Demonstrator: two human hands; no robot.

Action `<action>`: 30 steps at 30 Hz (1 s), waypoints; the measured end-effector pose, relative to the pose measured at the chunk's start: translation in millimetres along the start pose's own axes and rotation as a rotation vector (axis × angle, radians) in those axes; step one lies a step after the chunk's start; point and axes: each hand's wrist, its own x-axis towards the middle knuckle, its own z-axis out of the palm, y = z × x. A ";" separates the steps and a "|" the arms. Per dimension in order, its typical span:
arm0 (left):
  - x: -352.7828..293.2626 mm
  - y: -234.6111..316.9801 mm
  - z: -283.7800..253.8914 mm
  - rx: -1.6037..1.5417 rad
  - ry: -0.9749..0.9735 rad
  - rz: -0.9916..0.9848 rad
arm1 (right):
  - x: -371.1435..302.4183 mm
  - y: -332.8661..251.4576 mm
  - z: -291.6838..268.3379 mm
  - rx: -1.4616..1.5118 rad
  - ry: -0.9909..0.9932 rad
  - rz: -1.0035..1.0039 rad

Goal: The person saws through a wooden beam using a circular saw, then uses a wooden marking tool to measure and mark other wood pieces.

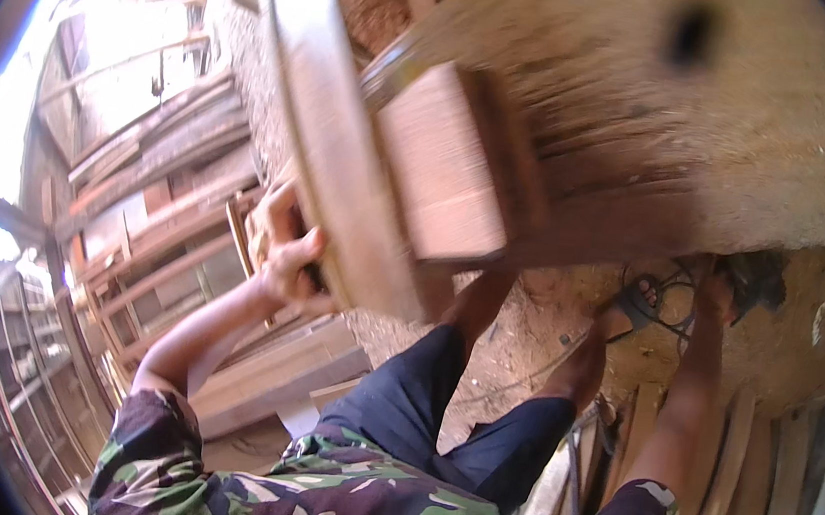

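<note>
A long pale wooden board [339, 139] rises at a slant in front of me, smeared by motion. My left hand [291, 245] grips its left edge near the lower end, with the thumb bent. Just right of the board is a thick reddish-brown wooden block [442, 170] by the worktable's edge; whether it joins the board I cannot tell. On the right, my right hand [718, 292] is at the near edge of the worktable [775, 155], against a dark object [760, 279] that I cannot make out. Its fingers are hidden.
Stacked planks [165, 171] fill the left side, with more boards [270, 373] low beside my left leg. Curved wooden strips [721, 481] stand at the lower right. A black cable [674, 303] loops near my sandalled foot [642, 294] on the dusty floor.
</note>
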 end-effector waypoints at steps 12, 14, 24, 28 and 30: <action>30.7 5.9 4.4 0.111 -0.093 -0.146 | -314.4 94.3 -301.2 1.338 0.059 0.319; 32.9 13.0 1.4 0.105 -0.088 -0.164 | -382.7 73.2 -327.4 1.510 0.207 0.255; 31.5 18.6 -14.1 0.112 -0.096 -0.123 | -545.1 -102.6 -448.4 1.402 0.563 0.265; 27.4 17.7 -15.7 0.134 -0.070 -0.095 | -549.6 -147.7 -463.0 1.289 0.703 0.156; 27.9 15.5 -16.2 0.154 -0.084 -0.091 | -545.3 -169.3 -467.4 1.226 0.748 0.140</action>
